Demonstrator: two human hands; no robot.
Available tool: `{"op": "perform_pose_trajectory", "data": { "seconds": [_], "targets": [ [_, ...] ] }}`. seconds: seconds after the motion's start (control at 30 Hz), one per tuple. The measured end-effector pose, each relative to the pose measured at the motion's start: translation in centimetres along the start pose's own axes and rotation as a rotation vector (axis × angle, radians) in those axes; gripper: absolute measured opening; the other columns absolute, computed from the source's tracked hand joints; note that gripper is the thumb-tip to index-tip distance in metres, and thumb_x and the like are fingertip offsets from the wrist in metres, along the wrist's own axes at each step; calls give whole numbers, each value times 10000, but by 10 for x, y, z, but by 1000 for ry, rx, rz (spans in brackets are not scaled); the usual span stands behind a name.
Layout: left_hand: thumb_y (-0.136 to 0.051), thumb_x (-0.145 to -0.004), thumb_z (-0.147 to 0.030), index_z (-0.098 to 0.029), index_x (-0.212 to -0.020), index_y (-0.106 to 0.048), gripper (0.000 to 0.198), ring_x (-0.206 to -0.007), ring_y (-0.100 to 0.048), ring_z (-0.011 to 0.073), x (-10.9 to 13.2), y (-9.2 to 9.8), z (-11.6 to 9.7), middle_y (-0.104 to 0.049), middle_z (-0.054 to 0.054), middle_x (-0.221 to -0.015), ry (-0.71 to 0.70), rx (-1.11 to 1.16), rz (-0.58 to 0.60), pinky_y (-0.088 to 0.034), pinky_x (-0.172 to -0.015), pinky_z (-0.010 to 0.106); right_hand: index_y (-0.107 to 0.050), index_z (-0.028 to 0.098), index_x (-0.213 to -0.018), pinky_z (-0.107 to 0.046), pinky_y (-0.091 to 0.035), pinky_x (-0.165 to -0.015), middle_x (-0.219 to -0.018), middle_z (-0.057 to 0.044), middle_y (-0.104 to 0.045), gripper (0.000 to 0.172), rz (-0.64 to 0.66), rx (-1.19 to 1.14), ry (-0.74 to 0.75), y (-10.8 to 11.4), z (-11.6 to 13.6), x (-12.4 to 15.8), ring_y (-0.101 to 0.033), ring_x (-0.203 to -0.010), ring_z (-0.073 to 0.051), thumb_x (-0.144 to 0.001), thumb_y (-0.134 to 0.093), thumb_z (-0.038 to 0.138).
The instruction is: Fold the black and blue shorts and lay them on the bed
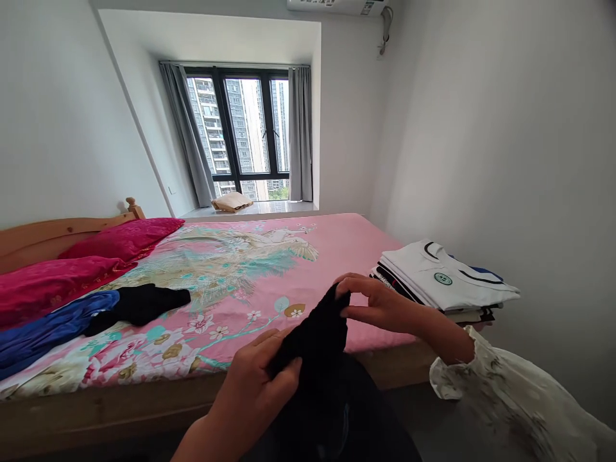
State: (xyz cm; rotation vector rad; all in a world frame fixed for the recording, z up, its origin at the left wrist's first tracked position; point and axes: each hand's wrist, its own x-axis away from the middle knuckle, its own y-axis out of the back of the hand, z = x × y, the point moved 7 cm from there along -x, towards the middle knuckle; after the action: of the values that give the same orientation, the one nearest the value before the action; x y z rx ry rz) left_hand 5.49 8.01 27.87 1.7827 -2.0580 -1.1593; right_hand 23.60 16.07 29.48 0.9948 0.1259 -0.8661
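Note:
A black garment [320, 359] hangs in front of me, held up by both hands at the near edge of the bed [231, 282]. My left hand [255, 385] is closed round a bunched part of the cloth low down. Higher up and to the right, my right hand [380, 303] pinches the cloth's upper edge between thumb and fingers. The rest of the garment drops out of view below.
A stack of folded shirts [443, 282], white on top, sits at the bed's right corner. Another black garment [144, 303] and a blue one [48, 330] lie at the left beside two magenta pillows [96, 256]. Window with grey curtains [240, 135] stands beyond.

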Motion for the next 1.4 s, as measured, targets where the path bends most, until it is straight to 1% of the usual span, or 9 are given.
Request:
{"op": "perform_pose_trajectory", "data": {
  "seconds": [0.17, 0.33, 0.47, 0.6, 0.7, 0.8, 1.03, 1.27, 1.4],
  "targets": [
    [-516, -814, -265, -211, -800, -644, 139, -657, -566, 134, 2, -10, 9, -626, -19, -718, 81, 17, -168, -449, -617, 212, -527, 209, -1015, -289, -477, -666, -895, -38, -592, 279, -365, 82, -343, 14, -22, 18, -565, -768, -155, -828, -561, 413],
    [-522, -792, -195, -199, -1049, -656, 290, -810, -647, 170, 9, -36, 11, -691, 35, -876, 45, -63, -162, -508, -757, 243, -541, 185, -851, -219, -411, -397, -636, 10, -537, 499, 16, -575, -880, -58, -28, 67, -515, -493, -114, -822, -411, 666],
    [-531, -680, -130, -129, -1156, -605, 481, -712, -657, 190, 21, -82, -7, -679, 77, -835, -210, -258, -293, -548, -636, 266, -567, 184, -936, -314, -535, -532, -792, -15, -583, 493, -32, -1028, -1073, -89, -3, 84, -594, -676, -161, -758, -548, 644],
    [-523, -583, -59, -49, -1032, -648, 467, -494, -576, 198, 36, -132, -32, -599, 61, -601, -383, -448, -525, -494, -419, 288, -600, 193, -861, -256, -488, -628, -742, -13, -632, 334, -142, -873, -1260, -86, -3, 87, -594, -690, -143, -728, -664, 493],
    [-560, -680, -141, -61, -1065, -638, 401, -514, -585, 187, 37, -141, -43, -619, 78, -649, -467, -335, -446, -506, -432, 275, -620, 212, -917, -284, -481, -733, -858, -34, -677, 274, -156, -624, -1165, -64, -14, 74, -617, -828, -182, -753, -634, 432],
    [-557, -792, -300, -155, -1087, -629, 336, -714, -643, 168, 38, -108, -30, -662, 89, -848, -502, -15, -310, -552, -624, 240, -605, 197, -963, -302, -485, -721, -864, -34, -668, 306, -86, -414, -908, -29, -15, 47, -619, -822, -203, -790, -573, 447],
    [-464, -847, -439, -194, -983, -613, 318, -1020, -586, 243, 23, -16, 130, -654, 80, -1039, 312, 467, -332, -472, -877, 373, -562, 187, -885, -255, -444, -541, -695, 5, -580, 334, 54, 180, -549, 63, 49, 11, -552, -624, -155, -838, -500, 512],
    [-544, -784, -475, -186, -945, -630, 342, -847, -597, 183, 8, -60, 164, -661, 32, -901, 330, 699, -208, -458, -780, 297, -563, 248, -897, -227, -412, -439, -610, 30, -598, 225, 0, 723, -281, 114, 84, 5, -537, -505, -130, -828, -505, 454],
    [-498, -795, -505, -175, -756, -630, 358, -419, -457, 100, 21, -118, 146, -557, -29, -521, 452, 856, 155, -366, -448, 234, -523, 262, -865, -211, -370, -386, -528, 58, -553, 124, -17, 882, -153, 124, 87, 5, -486, -417, -102, -818, -516, 377]
  ]
}}
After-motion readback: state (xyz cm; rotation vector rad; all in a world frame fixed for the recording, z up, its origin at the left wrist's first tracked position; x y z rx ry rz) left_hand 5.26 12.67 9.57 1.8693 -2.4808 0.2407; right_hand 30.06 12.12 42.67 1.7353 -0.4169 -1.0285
